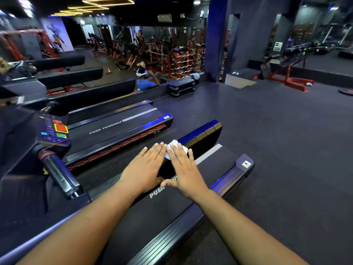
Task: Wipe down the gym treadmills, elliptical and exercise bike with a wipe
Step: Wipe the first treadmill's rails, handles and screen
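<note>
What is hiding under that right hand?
A white wipe lies under the right hand, poking out past the fingertips. It sits on a dark treadmill part. The hand covers the rest of the wipe.

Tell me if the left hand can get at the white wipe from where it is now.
Probably yes. The left hand lies flat right beside the white wipe, nothing between them; only the right hand presses on top of it.

Both hands lie flat, side by side, on the near treadmill [219,165]: the left hand [145,167] left of the right hand [183,169]. A wipe [176,147] sits under the right fingers [178,152]. A second treadmill [118,129] stands to the left, its console [38,131] nearer the camera.
</note>
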### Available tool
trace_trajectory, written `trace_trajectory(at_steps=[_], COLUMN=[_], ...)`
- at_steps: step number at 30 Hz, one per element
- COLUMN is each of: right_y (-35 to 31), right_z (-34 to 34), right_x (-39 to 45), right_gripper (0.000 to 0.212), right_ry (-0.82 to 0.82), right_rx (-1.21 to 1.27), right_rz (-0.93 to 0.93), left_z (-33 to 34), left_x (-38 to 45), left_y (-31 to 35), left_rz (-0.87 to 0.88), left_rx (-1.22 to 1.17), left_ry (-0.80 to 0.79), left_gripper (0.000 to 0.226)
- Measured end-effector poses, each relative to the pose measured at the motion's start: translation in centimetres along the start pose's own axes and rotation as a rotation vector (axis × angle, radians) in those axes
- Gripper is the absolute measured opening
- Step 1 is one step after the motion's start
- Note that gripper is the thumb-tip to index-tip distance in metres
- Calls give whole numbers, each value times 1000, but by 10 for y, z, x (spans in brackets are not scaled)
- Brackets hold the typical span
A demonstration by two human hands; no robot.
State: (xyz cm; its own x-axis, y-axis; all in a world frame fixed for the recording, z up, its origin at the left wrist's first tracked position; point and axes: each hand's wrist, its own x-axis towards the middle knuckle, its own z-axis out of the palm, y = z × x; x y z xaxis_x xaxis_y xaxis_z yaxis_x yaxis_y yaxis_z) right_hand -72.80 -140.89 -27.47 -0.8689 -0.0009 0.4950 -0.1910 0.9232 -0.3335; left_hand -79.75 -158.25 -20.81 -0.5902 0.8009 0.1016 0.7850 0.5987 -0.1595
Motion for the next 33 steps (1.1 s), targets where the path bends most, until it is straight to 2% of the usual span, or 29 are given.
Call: trace_trajectory(at_steps=[2, 6, 8, 9, 12, 15, 17, 20, 22, 24, 27, 30, 32, 33], right_y=[11, 43, 23, 4, -57, -68, -49, -36, -62, -105, -169, -180, -165, -156], right_z=[-11, -36, -31, -25, -2, 4, 2, -7, 0, 17, 43, 42, 34, 29], right_x=[4, 26, 26, 21, 0, -6, 3, 16, 16, 5, -19, -19, -11, -7], right_gripper=[119, 110, 114, 116, 119, 115, 110, 110, 116, 118, 119, 113, 105, 103], right_ry=[-4, 2, -32, -42, -108, -182, -97, -64, -58, -50, -105, -155, -108, -88], right_rx=[-53, -99, -144, -146, -73, -88, -192, -263, -223, -151, -116, -128, -171, -200], right_rz=[-22, 338, 372, 319, 1, -219, -195, 146, 245, 152, -123, -323, -317, -245], left_z=[-1, -6, -7, -7, -6, -10, -14, -15, -13, -10, -8, -8, -9, -9], left_x=[-13, -29, -41, -47, -73, -104, -125, -154, -172, -187, -209, -223, -233, -237], left_y=[-4, -9, -12, -14, -27, -41, -52, -66, -76, -82, -90, -95, -99, -101], left_rz=[-17, -31, -45, -53, -82, -114, -149, -197, -222, -228, -221, -218, -213, -212], left_rx=[6, 38, 49, 53, 46, 32, 52, 9, -39, -58, -41, -22, -7, -4], left_ry=[-9, -19, -22, -29, -33, -63, -105, -109, -76, -25, 21, 9, 0, -6], left_gripper=[107, 107, 108, 108, 109, 110, 108, 105, 103, 102, 101, 100, 100, 100])
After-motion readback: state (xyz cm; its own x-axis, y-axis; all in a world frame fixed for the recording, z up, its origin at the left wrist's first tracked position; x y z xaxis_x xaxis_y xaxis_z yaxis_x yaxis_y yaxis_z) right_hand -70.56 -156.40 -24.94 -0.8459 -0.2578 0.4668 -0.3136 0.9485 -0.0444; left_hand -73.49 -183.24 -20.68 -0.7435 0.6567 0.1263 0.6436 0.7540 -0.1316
